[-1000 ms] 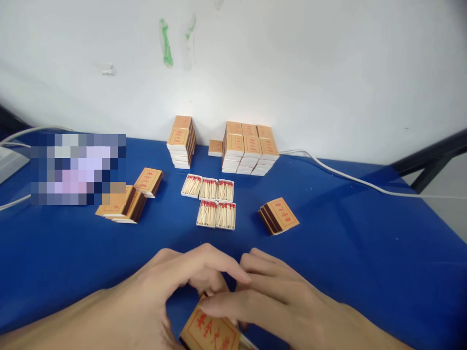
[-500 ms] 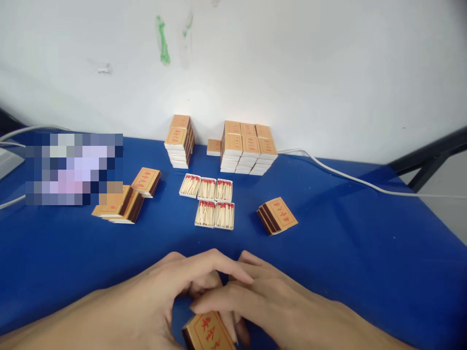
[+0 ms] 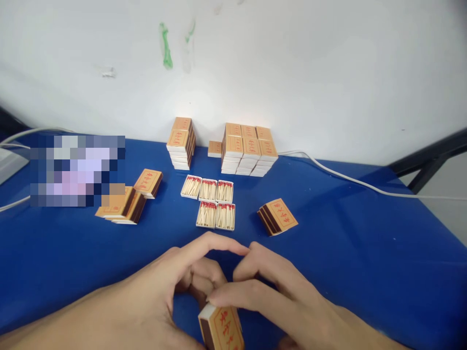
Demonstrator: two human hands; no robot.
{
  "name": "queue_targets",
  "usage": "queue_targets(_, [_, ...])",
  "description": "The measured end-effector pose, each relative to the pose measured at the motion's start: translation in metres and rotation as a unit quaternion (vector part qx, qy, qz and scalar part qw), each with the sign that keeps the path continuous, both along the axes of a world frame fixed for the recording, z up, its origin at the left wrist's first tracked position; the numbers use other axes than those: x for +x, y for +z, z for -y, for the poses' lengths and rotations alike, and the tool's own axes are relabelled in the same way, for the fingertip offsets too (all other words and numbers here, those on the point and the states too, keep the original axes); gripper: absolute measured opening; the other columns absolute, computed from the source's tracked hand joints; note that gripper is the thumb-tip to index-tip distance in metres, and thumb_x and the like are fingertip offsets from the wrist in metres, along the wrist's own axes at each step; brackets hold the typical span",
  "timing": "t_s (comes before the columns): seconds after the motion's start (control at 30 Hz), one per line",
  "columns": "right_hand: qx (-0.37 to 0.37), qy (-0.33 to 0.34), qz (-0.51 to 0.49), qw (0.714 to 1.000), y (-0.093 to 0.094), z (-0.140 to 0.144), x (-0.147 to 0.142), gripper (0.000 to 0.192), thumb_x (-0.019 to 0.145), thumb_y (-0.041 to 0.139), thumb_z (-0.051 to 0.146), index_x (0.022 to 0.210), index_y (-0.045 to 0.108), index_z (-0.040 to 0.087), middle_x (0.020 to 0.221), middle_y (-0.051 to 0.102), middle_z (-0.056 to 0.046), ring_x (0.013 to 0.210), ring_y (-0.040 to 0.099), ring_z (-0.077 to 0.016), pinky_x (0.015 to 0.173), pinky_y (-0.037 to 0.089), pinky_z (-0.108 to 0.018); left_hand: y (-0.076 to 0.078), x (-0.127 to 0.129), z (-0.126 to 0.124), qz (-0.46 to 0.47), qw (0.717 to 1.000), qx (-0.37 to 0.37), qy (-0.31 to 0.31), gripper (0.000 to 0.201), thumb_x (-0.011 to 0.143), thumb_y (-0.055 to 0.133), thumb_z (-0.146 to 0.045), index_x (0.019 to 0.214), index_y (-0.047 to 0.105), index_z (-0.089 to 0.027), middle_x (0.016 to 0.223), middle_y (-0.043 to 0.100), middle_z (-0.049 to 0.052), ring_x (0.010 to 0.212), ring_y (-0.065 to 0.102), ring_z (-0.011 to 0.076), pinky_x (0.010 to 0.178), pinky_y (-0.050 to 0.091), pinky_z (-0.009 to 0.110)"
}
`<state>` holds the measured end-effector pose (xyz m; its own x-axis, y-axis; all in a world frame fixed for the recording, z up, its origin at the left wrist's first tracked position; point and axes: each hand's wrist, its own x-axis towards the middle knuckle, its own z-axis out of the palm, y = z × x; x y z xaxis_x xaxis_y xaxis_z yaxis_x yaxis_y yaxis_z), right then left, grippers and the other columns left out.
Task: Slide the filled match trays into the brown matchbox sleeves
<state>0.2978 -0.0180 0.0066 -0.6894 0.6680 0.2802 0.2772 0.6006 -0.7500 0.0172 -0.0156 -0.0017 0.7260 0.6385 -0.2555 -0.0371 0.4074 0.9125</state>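
Note:
A tan matchbox (image 3: 223, 328) with red characters and a dark striking strip is tilted between my hands at the bottom edge, its lower part cut off. My left hand (image 3: 160, 287) curls around its left side, index finger arched over and thumb low by the box. With a fingertip, my right hand (image 3: 277, 291) presses the box's white far end. The index fingertips of both hands meet above it. Beyond my hands, several open trays of red-tipped matches (image 3: 207, 189) lie in two rows.
Stacked matchboxes (image 3: 250, 148) and a smaller stack (image 3: 180, 143) stand against the wall. Loose matchboxes lie at left (image 3: 122, 206) and right (image 3: 279, 216). A pixelated area (image 3: 76, 170) hides something at far left. A white cable (image 3: 346, 180) runs along the back right.
The matchbox has shifted slightly right and up between my hands, and its white end now shows. My right hand's fingers have spread and drawn back somewhat; the other boxes stay put.

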Motion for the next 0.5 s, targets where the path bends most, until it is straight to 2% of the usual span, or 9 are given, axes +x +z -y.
queue_targets(0.03, [0.004,0.001,0.003,1.0,0.004,-0.001,0.0,0.041,0.112,0.076,0.056,0.145,0.076,0.033,0.123,0.078,-0.006,0.108,0.079,-0.0186,0.099,0.064,-0.028,0.0,-0.002,0.0,-0.011,1.0,-0.012,0.005,0.118,0.068,0.115,-0.027,0.168,0.054,-0.043,0.119,0.085,-0.001,0.115,0.083,0.0244,0.105,0.062,0.036])
queue_targets(0.07, [0.014,0.01,0.006,1.0,0.008,-0.003,0.0,0.04,0.111,0.079,0.05,0.146,0.076,0.031,0.13,0.078,-0.008,0.116,0.079,-0.0197,0.099,0.065,-0.027,0.0,-0.003,0.0,-0.018,1.0,-0.022,0.005,0.122,0.066,0.116,-0.026,0.169,0.053,-0.044,0.123,0.084,-0.001,0.117,0.083,0.0254,0.106,0.062,0.037])
queue_targets(0.17, [0.067,0.058,0.022,0.996,0.019,-0.01,0.002,0.046,0.108,0.084,0.043,0.149,0.074,0.023,0.138,0.082,-0.01,0.13,0.08,-0.0216,0.119,0.062,-0.032,0.002,-0.003,-0.001,-0.039,0.999,-0.014,-0.008,0.124,0.063,0.116,-0.025,0.168,0.053,-0.044,0.131,0.084,0.002,0.128,0.08,0.0299,0.111,0.061,0.042])
queue_targets(0.27, [0.139,0.067,0.055,0.987,0.035,-0.023,0.012,0.051,0.108,0.084,0.045,0.151,0.073,0.02,0.136,0.087,-0.011,0.128,0.082,-0.0229,0.125,0.06,-0.034,0.0,-0.001,0.0,-0.012,1.0,-0.01,-0.013,0.12,0.07,0.115,-0.028,0.17,0.05,-0.043,0.128,0.084,0.003,0.119,0.082,0.0271,0.104,0.065,0.04])
queue_targets(0.3, [0.159,0.051,0.063,0.984,0.042,-0.029,0.019,0.056,0.106,0.085,0.049,0.154,0.073,0.022,0.134,0.087,-0.01,0.125,0.083,-0.0243,0.123,0.062,-0.036,-0.003,-0.001,0.001,0.01,1.0,-0.016,-0.014,0.12,0.072,0.114,-0.03,0.172,0.048,-0.042,0.127,0.084,0.004,0.113,0.084,0.0258,0.099,0.066,0.038])
queue_targets(0.37, [0.159,-0.006,0.102,0.982,0.057,-0.045,0.034,0.058,0.105,0.086,0.046,0.16,0.072,0.033,0.139,0.085,-0.008,0.123,0.084,-0.0275,0.112,0.07,-0.04,-0.008,0.0,0.003,0.043,0.999,-0.026,-0.016,0.121,0.075,0.113,-0.039,0.174,0.045,-0.039,0.123,0.084,0.007,0.102,0.086,0.0242,0.091,0.068,0.036])
queue_targets(0.43, [0.159,-0.04,0.123,0.979,0.069,-0.065,0.051,0.05,0.105,0.085,0.048,0.154,0.077,0.042,0.137,0.084,-0.006,0.117,0.084,-0.0298,0.096,0.075,-0.043,-0.012,-0.001,0.004,0.045,0.998,-0.028,-0.02,0.121,0.073,0.113,-0.049,0.173,0.047,-0.037,0.122,0.085,0.008,0.098,0.086,0.0242,0.09,0.069,0.037])
queue_targets(0.5, [0.144,-0.061,0.155,0.975,0.078,-0.086,0.066,0.041,0.101,0.088,0.052,0.141,0.083,0.043,0.132,0.084,-0.005,0.114,0.084,-0.0317,0.092,0.075,-0.047,-0.013,-0.002,0.004,0.032,0.998,-0.032,-0.031,0.12,0.073,0.112,-0.055,0.172,0.048,-0.039,0.123,0.085,0.008,0.1,0.086,0.0249,0.092,0.069,0.038])
